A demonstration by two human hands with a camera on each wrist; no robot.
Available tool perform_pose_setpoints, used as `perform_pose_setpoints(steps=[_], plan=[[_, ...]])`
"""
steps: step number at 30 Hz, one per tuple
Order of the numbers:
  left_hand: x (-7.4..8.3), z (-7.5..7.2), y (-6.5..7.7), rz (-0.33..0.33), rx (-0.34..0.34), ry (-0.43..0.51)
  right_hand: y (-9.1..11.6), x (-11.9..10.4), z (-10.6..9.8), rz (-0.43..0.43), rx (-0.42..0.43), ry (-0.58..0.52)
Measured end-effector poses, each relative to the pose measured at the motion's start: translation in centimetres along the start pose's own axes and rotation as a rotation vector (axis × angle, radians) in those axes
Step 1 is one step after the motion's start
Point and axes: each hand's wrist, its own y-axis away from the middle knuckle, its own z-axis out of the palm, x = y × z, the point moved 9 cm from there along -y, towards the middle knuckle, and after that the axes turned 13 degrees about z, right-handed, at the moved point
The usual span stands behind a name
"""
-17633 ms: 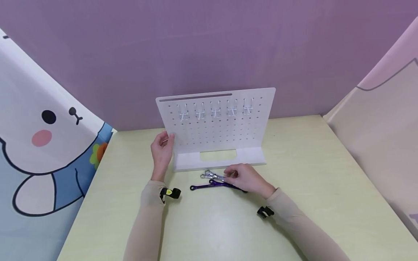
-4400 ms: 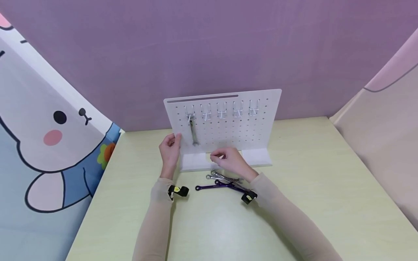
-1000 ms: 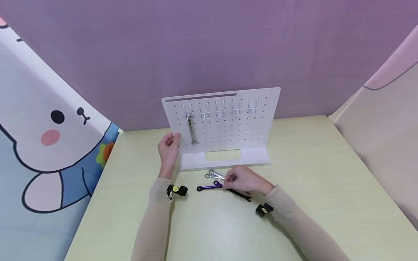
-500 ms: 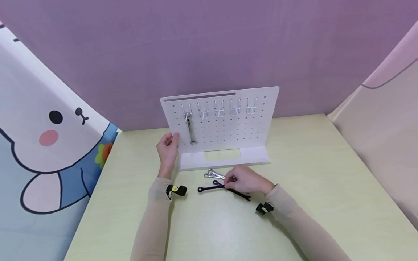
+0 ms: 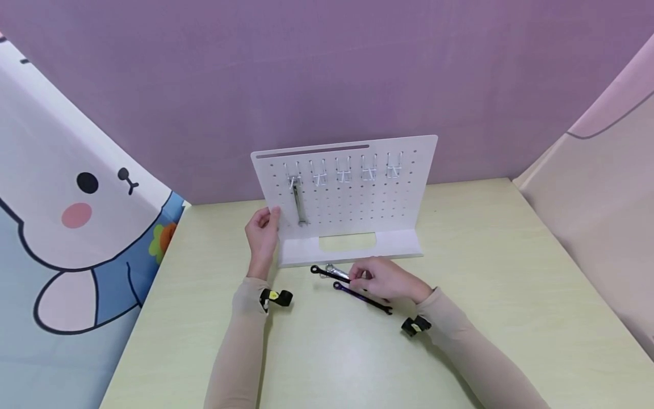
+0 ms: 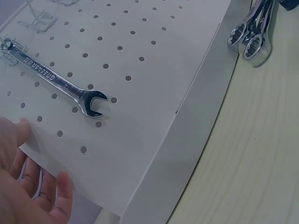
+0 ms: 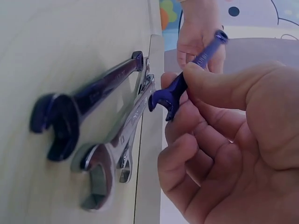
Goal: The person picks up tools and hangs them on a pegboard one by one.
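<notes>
My left hand (image 5: 261,237) grips the left edge of the white pegboard (image 5: 352,204), thumb on its front and the other fingers behind. A silver combination wrench (image 6: 51,77) hangs from the leftmost hook (image 5: 293,177), open end down. Between thumb and fingers my right hand (image 5: 387,279) pinches a purple combination wrench (image 7: 203,58), raised above the table with its ring end pointing left. Below it lies a second purple wrench (image 5: 365,299). Silver wrenches (image 7: 126,133) lie beside that one, near the board's base and partly covered by the right hand in the head view.
To the right of the hanging wrench, several wire hooks (image 5: 344,173) are bare. The board's base (image 5: 395,245) has a cutout and rests on the pale wooden table (image 5: 475,272). A purple wall (image 5: 327,74) rises behind, with a cartoon-printed cloth (image 5: 107,255) at left.
A silver wrench has gone from the table onto the leftmost hook since the oldest frame. Within the last half second, my right hand has lifted one purple wrench off the other. The left hand stays.
</notes>
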Motion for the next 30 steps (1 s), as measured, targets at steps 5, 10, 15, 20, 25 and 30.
perform_pose_setpoints(steps=[5, 10, 15, 20, 25, 30], plan=[[0.1, 0.0, 0.0, -0.006, -0.001, 0.0, 0.1, -0.3, -0.2, -0.009, -0.003, -0.052], [0.2, 0.1, 0.0, -0.01, -0.017, -0.014, 0.0, -0.5, -0.5, -0.011, 0.003, -0.129], [0.4, 0.1, -0.1, -0.001, -0.015, -0.017, -0.2, -0.9, -1.3, 0.005, 0.043, -0.221], [0.5, 0.1, -0.2, 0.013, -0.009, -0.02, -0.3, -1.0, -1.6, 0.051, 0.076, -0.292], [0.3, 0.0, -0.1, 0.007, -0.003, -0.024, -0.6, -1.3, -1.8, 0.075, 0.101, -0.336], [0.3, -0.2, 0.1, 0.006, -0.002, -0.017, -0.9, -1.0, -2.0, 0.143, 0.129, -0.445]])
